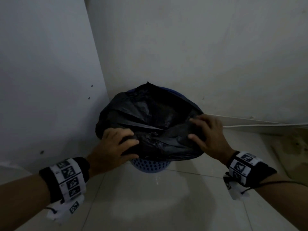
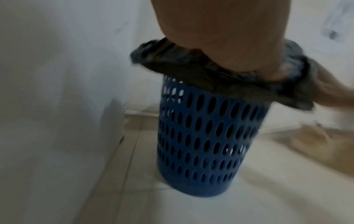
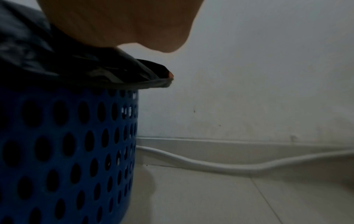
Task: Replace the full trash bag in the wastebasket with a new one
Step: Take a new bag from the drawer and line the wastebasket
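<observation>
Trash bag (image 1: pixel 150 117) gripped by both hands, right-wrist view alone shows floor cable (image 3: pixel 220 166)

Both forearms reach forward and down, each wrist wrapped in a black band with patterned white tags. The left hand (image 1: pixel 115 145) curls its fingers and thumb into the black plastic at the near left rim; the right hand (image 1: pixel 209 134) grips likewise at the right rim.

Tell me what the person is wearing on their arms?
Both forearms are bare, with no sleeves. Each wrist has a black band: the left wrist band and the right wrist band. White strips with black square patterned markers wrap around them. A thin black cord runs from the right one. The fingers are bare, without gloves.
</observation>
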A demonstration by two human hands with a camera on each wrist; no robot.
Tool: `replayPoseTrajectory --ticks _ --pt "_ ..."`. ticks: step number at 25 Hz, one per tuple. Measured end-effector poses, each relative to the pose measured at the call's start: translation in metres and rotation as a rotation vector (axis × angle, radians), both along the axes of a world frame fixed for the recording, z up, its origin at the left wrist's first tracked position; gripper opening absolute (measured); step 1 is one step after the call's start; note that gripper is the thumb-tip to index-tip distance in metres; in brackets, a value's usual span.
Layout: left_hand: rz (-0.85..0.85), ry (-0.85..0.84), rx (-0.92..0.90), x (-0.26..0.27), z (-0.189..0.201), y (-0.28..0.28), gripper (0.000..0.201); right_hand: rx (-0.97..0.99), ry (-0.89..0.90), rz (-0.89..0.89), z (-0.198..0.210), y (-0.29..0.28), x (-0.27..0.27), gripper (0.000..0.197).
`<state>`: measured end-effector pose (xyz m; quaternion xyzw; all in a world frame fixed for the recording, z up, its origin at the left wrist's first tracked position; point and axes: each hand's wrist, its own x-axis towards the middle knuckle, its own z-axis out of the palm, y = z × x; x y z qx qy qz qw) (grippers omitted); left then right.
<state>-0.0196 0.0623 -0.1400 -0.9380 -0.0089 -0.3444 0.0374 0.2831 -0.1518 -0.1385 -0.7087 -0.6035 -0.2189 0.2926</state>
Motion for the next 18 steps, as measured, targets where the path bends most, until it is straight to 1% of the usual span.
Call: replayPoseTrajectory --ticks 1,2,4,6,9,11,12,13,15,16,18 --pt "-0.073 0.001 0.068 0.001 -0.001 0.002 0.029 -0.036 -0.058 0.068 -0.003 0.0 -0.002 0.039" --pt "-0.119 -0.012 0.081 0.002 0.001 0.006 0.019 -0.04 -0.08 0.111 -0.007 0.002 -0.001 0.037" --pt "-0.169 -0.022 0.091 0.002 0.004 0.012 0.018 0.013 -0.083 0.177 -0.008 0.007 0.006 0.03" --pt "-0.199 0.022 0.112 -0.002 0.004 0.015 0.017 0.053 -0.091 0.221 -0.004 0.01 0.012 0.025" --pt "-0.179 0.115 0.122 -0.015 -0.003 0.018 0.017 0.035 -0.113 0.176 -0.003 0.004 0.023 0.029" --pt "-0.135 0.12 0.108 -0.019 0.003 0.015 0.016 -0.005 -0.11 0.15 -0.005 -0.002 0.024 0.018" --pt "-0.093 0.084 0.099 -0.018 0.008 0.013 0.02 -0.014 -0.114 0.144 -0.006 -0.002 0.022 0.011" --pt "-0.038 0.043 0.077 -0.015 0.013 0.009 0.027 -0.022 -0.127 0.14 -0.005 -0.002 0.022 0.009" --pt "0.06 0.026 -0.004 -0.003 0.021 0.004 0.042 -0.052 -0.159 0.134 -0.005 -0.001 0.025 0.011" --pt "0.081 0.055 -0.028 0.003 0.021 0.005 0.045 -0.071 -0.172 0.122 -0.004 -0.001 0.029 0.013" --pt "0.055 0.098 -0.004 0.009 0.019 0.01 0.044 -0.113 -0.174 0.074 -0.004 -0.003 0.039 0.027"
